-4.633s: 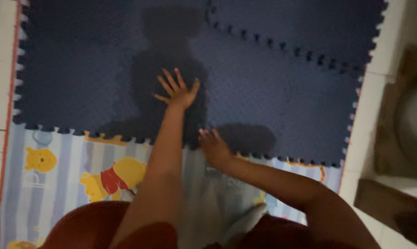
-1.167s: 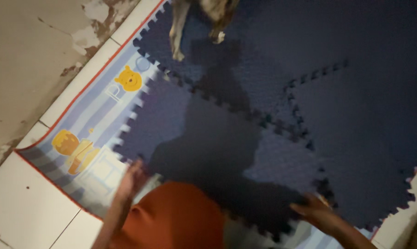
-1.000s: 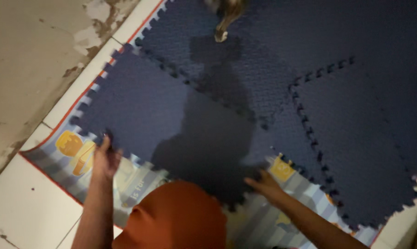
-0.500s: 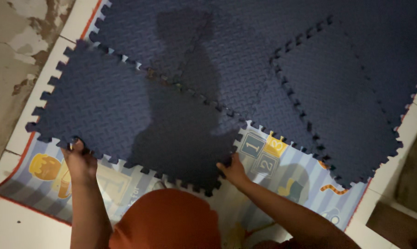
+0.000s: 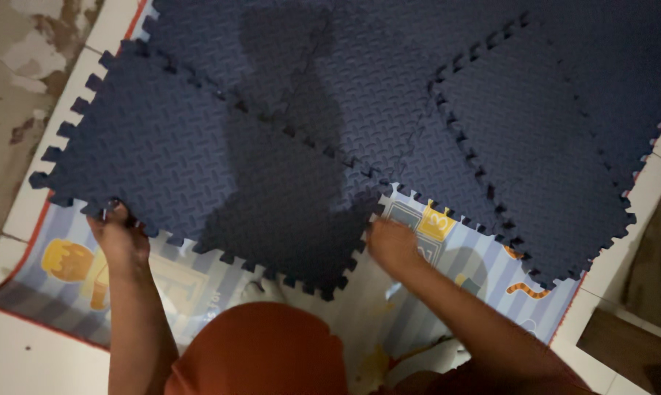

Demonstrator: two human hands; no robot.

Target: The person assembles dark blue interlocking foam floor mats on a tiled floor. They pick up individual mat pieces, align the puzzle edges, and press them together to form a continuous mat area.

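— Which piece is being handled?

— The dark blue foam tile [image 5: 191, 175], the near left one. It's square, so no real long axis; it sits turned like a diamond, one corner pointing toward the person, another toward the left wall. Toothed puzzle edges all round, and a raised tread pattern on top.

— And the hands?

— The left hand [image 5: 118, 238] pinches the tile's near left edge, fingers curled over the teeth. The right hand [image 5: 393, 245] is at the tile's right corner, blurred, so I can't tell whether it grips or just touches.

— What's underneath?

— A thin, glossy striped play mat [image 5: 67, 285] with cartoon pictures, lying on pale floor tiles [image 5: 23, 358]. The tile's far edge meets the other blue foam tiles [image 5: 535, 146], same texture, interlocked.

— Flat?

— Mostly; the near edge looks slightly lifted.
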